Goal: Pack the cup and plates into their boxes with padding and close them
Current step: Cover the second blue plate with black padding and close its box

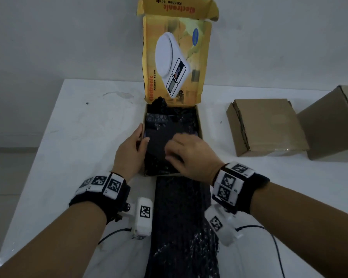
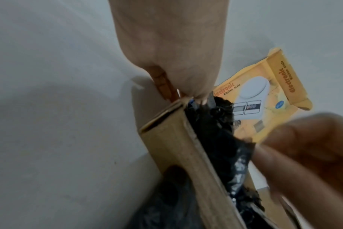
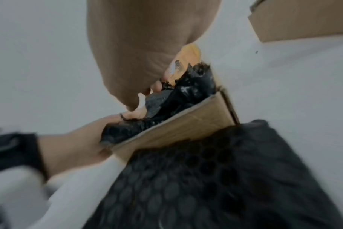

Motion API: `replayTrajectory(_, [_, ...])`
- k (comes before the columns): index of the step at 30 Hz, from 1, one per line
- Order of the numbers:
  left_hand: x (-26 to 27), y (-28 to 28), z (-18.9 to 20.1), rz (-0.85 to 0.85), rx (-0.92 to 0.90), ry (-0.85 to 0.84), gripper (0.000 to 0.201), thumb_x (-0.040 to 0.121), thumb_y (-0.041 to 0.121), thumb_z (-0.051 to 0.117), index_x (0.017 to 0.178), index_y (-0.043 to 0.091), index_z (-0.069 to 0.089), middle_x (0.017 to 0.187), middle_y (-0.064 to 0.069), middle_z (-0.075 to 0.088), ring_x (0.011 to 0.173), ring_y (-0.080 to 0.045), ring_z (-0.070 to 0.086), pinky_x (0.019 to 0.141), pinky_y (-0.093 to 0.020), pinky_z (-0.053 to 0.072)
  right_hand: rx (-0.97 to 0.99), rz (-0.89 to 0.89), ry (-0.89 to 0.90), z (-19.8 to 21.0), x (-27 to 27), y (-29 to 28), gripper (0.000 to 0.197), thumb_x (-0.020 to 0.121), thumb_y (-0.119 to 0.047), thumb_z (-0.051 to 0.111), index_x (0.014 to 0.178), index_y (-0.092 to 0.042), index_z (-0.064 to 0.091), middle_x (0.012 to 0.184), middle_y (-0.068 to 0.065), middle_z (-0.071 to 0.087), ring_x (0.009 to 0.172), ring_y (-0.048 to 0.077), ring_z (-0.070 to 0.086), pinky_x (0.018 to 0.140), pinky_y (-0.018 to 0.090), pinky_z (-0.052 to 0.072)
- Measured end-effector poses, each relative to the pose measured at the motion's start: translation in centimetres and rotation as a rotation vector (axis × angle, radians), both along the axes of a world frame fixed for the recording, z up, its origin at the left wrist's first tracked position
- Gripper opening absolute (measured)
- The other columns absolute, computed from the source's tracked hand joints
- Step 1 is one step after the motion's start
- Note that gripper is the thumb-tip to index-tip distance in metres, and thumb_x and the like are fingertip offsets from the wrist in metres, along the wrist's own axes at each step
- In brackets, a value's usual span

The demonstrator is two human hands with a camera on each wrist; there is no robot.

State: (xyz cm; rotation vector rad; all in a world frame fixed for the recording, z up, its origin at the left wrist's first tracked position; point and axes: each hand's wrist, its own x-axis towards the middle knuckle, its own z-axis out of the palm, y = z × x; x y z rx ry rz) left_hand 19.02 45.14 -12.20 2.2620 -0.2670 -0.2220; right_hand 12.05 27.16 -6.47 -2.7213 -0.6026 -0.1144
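Two brown cardboard boxes (image 1: 267, 127) lay right of the kitchen scale box (image 1: 189, 47); my left hand (image 1: 129, 153) gripped its wall, right hand (image 1: 193, 157) pinched bubble wrap (image 1: 181, 217).

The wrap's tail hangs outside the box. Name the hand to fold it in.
Right, probably: the right hand is on the bubble wrap, while the left hand grips the box wall.

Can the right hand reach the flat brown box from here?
Probably yes: the right hand holds black bubble wrap in the open box, and only bare table lies between it and the flat brown box.
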Motion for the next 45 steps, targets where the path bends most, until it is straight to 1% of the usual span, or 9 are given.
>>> replayTrajectory(8, [-0.4, 0.0, 0.4, 0.000, -0.012, 0.052, 0.049, 0.099, 0.035, 0.040, 0.147, 0.026, 0.032, 0.146, 0.001, 0.044, 0.130, -0.020, 0.044, 0.098, -0.022, 0.030, -0.374, 0.541, 0.064, -1.7, -4.8, 1.4, 0.049, 0.082, -0.016, 0.060, 0.129, -0.024, 0.052, 0.121, -0.002, 0.063, 0.107, 0.026, 0.051, 0.081, 0.038, 0.040])
replayTrajectory(15, [-0.3, 0.2, 0.7, -0.006, -0.042, 0.107, 0.048, 0.100, 0.033, 0.040, 0.146, 0.027, 0.032, 0.147, 0.003, 0.042, 0.133, -0.018, 0.041, 0.101, -0.021, 0.027, -0.296, 0.415, 0.127, 1.4, -3.3, -0.2, 0.017, 0.071, -0.008, 0.061, 0.078, -0.023, 0.065, 0.085, 0.003, 0.056, 0.074, 0.024, 0.052, 0.073, 0.037, 0.041])
replayTrajectory(24, [0.4, 1.0, 1.8, 0.036, -0.235, 0.390, 0.031, 0.097, 0.005, 0.043, 0.127, -0.001, 0.051, 0.129, -0.010, 0.054, 0.129, -0.035, 0.045, 0.092, -0.023, 0.041, 0.531, -0.451, 0.545, 6.9, 0.5, -7.8, 0.025, 0.079, -0.007, 0.070, 0.069, -0.019, 0.050, 0.068, 0.004, 0.064, 0.064, 0.022, 0.061, 0.064, 0.035, 0.050])
replayTrajectory(27, [0.8, 1.0, 1.5, 0.060, -0.301, 0.362, 0.029, 0.100, 0.028, 0.043, 0.124, 0.025, 0.059, 0.132, 0.005, 0.057, 0.128, -0.018, 0.048, 0.110, -0.035, 0.034, 0.879, -0.779, 0.557, 6.3, 1.2, -7.8, 0.020, 0.084, 0.004, 0.062, 0.081, -0.010, 0.048, 0.068, 0.010, 0.060, 0.049, 0.017, 0.059, 0.040, 0.023, 0.047])
replayTrajectory(31, [1.1, 0.9, 0.5, 0.064, -0.321, 0.305, 0.036, 0.099, 0.041, 0.038, 0.132, 0.036, 0.053, 0.134, 0.013, 0.055, 0.127, -0.011, 0.048, 0.111, -0.040, 0.034, 1.022, -0.971, 0.723, 3.6, 0.9, -5.5, 0.019, 0.085, 0.004, 0.062, 0.085, -0.006, 0.045, 0.098, 0.022, 0.056, 0.085, 0.035, 0.063, 0.058, 0.043, 0.060])
replayTrajectory(35, [0.7, 0.4, 0.8, 0.099, -0.269, 0.242, 0.038, 0.099, 0.041, 0.036, 0.132, 0.031, 0.054, 0.133, 0.008, 0.057, 0.125, -0.015, 0.049, 0.110, -0.040, 0.036, 0.963, -0.990, 0.827, 3.3, 0.6, -3.5, 0.025, 0.087, -0.005, 0.064, 0.075, -0.007, 0.042, 0.088, 0.014, 0.056, 0.077, 0.030, 0.062, 0.063, 0.049, 0.058])
replayTrajectory(38, [0.7, 0.2, 0.8, 0.110, -0.252, 0.204, 0.035, 0.100, 0.036, 0.039, 0.130, 0.028, 0.055, 0.129, 0.006, 0.059, 0.120, -0.014, 0.052, 0.105, -0.032, 0.038, 0.371, -0.906, 0.748, 4.3, 0.7, -3.4, 0.057, 0.077, -0.057, 0.066, 0.091, -0.006, 0.046, 0.078, 0.007, 0.064, 0.062, 0.027, 0.068, 0.057, 0.041, 0.058])
replayTrajectory(42, [0.6, 0.0, 0.8, 0.134, -0.251, 0.191, 0.034, 0.098, 0.027, 0.046, 0.131, 0.027, 0.054, 0.126, 0.006, 0.060, 0.109, -0.006, 0.051, 0.095, -0.023, 0.037, -0.325, -0.607, 0.155, 4.0, 1.8, -2.9, 0.074, 0.082, -0.071, 0.044, 0.130, -0.017, 0.031, 0.124, 0.011, 0.048, 0.111, 0.030, 0.053, 0.082, 0.039, 0.045])
replayTrajectory(45, [0.5, -0.1, 0.7, 0.130, -0.272, 0.187, 0.036, 0.096, 0.025, 0.051, 0.131, 0.031, 0.054, 0.121, 0.009, 0.062, 0.106, -0.006, 0.054, 0.091, -0.021, 0.038, -0.404, -0.290, 0.198, 2.0, 3.6, -2.3, 0.098, 0.075, -0.078, 0.042, 0.149, -0.032, -0.003, 0.158, 0.014, -0.008, 0.145, 0.034, -0.001, 0.115, 0.053, 0.011])
